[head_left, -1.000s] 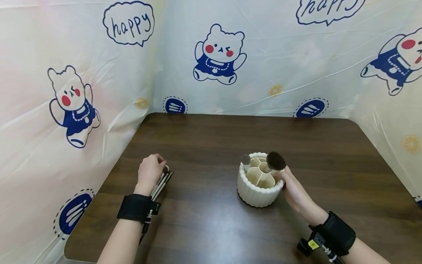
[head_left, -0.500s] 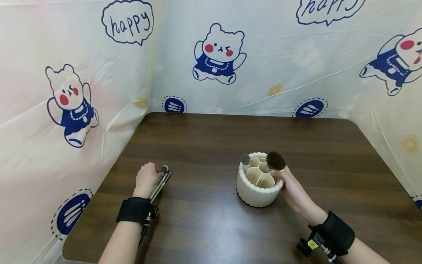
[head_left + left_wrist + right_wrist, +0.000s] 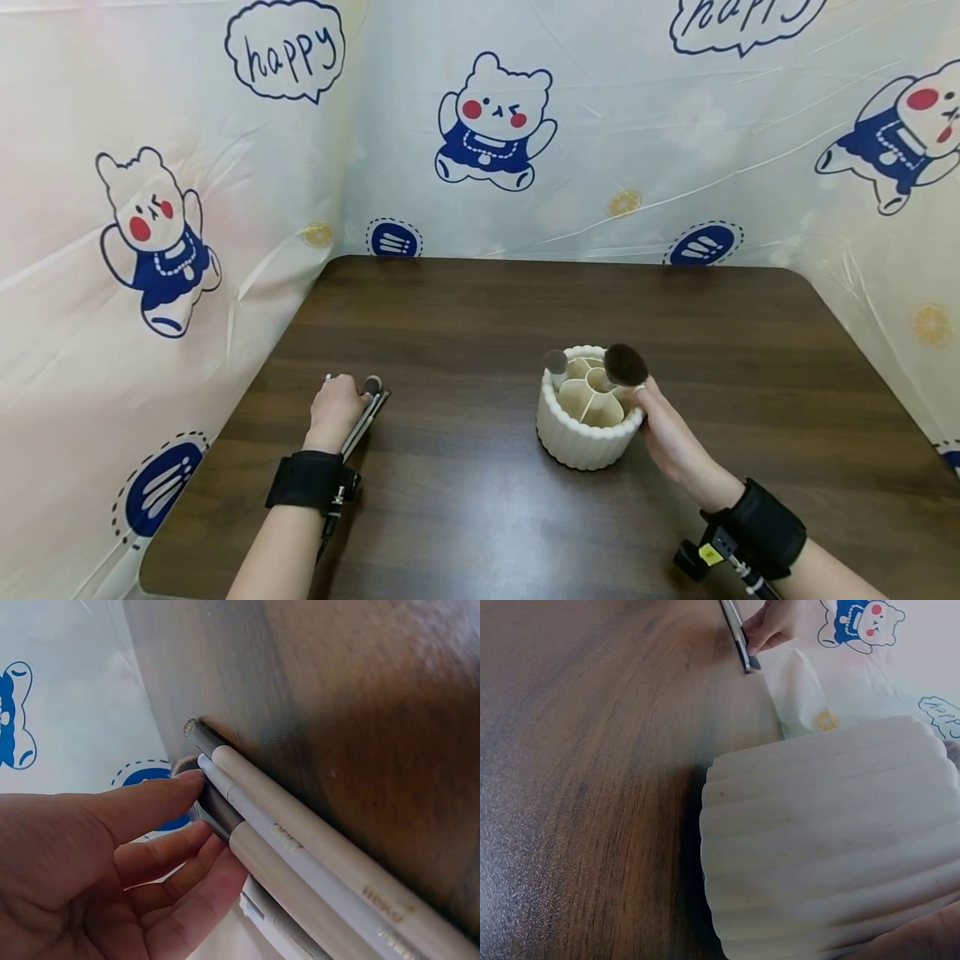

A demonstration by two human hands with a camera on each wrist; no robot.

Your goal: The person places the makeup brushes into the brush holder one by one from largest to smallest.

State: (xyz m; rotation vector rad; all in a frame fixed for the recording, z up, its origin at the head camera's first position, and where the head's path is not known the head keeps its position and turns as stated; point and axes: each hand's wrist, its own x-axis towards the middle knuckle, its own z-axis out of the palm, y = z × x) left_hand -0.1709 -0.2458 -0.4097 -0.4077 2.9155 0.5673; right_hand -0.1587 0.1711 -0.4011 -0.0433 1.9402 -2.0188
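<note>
On the left of the table, my left hand (image 3: 337, 407) pinches a makeup brush (image 3: 271, 871) near its dark ferrule, thumb above and fingertips below. Other slim makeup brushes (image 3: 292, 825) with pale handles lie alongside it, heads pointing away from me. My right hand (image 3: 667, 425) grips the right side of a cream, ribbed brush holder (image 3: 581, 442), thumb at the rim. Inside the holder are divided compartments. A large dark-bristled brush (image 3: 626, 365) stands at its right rim and a smaller grey-tipped brush (image 3: 556, 362) at its left.
The dark wooden table (image 3: 465, 333) has rounded far corners. A pale printed curtain (image 3: 495, 225) hangs along its back and sides. Black straps with cameras circle both wrists, the left strap (image 3: 306, 479) close beside the brush handles.
My left hand has drawn back slightly toward me along the brushes, and its fingers have settled near the brush heads. The right hand and the holder have stayed in place.
</note>
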